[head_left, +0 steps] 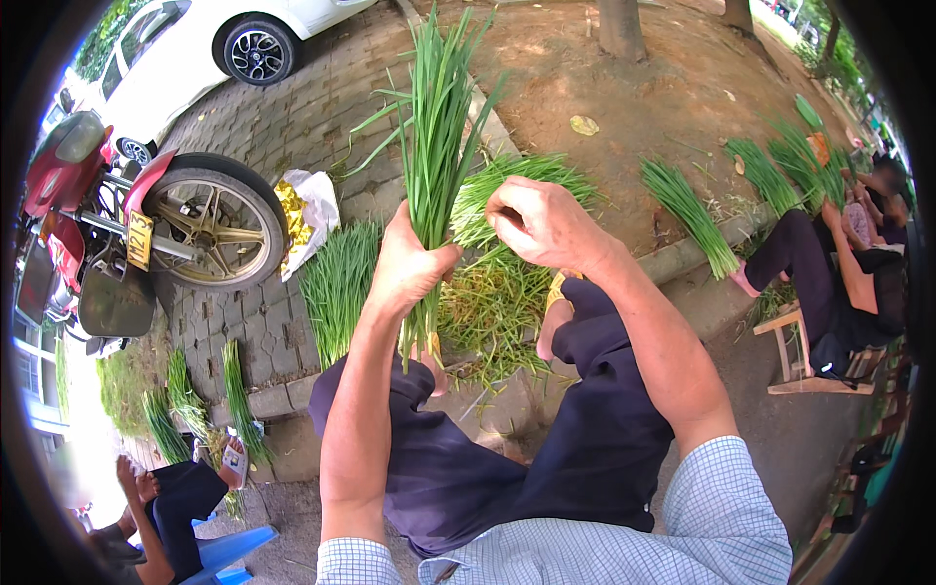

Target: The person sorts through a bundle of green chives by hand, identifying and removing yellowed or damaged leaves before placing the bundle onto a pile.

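My left hand is wrapped round the lower part of a bunch of garlic chives, which stands upright with its long green leaves fanning out at the top. To the right of the bunch and apart from it, my right hand is raised with thumb and fingers curled together; what they pinch, if anything, cannot be made out. Behind that hand lies a heap of chives, pale ends toward me. More chives lie left of my left wrist. Yellowish leaf trimmings cover the ground between my feet.
A red motorcycle stands at the left, beside a white bag with yellow contents. Beyond is a white car. People sit at the lower left and at the right, near chive bundles and a wooden stool. A kerb crosses the ground.
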The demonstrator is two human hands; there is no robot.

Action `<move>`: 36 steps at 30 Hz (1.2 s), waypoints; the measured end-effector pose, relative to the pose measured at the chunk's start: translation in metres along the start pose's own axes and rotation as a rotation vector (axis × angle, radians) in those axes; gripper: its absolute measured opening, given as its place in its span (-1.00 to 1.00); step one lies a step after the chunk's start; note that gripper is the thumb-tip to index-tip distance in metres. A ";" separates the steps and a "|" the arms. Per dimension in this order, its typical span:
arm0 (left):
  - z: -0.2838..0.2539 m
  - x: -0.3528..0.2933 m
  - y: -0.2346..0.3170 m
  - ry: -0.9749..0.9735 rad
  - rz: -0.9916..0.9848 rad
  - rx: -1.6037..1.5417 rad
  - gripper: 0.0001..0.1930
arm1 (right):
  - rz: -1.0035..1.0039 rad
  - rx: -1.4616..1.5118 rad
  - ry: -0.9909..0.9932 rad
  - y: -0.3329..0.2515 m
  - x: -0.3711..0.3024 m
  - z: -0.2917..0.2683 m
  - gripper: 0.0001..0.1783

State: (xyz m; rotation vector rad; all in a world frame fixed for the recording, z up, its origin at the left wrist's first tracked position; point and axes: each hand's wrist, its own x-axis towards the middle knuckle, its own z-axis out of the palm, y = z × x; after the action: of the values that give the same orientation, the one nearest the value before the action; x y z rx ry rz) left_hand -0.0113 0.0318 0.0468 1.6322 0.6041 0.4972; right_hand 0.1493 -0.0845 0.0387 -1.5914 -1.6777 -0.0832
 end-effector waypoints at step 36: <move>0.030 -0.009 -0.008 -0.184 0.042 -0.196 -0.60 | 0.500 1.215 -0.242 -0.010 0.011 0.000 -0.68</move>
State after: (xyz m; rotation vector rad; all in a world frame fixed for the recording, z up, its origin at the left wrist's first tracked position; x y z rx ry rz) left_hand -0.0001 0.0035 0.0346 1.4870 0.3731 0.4180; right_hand 0.1425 -0.0775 0.0499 -0.9847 -1.0157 1.1858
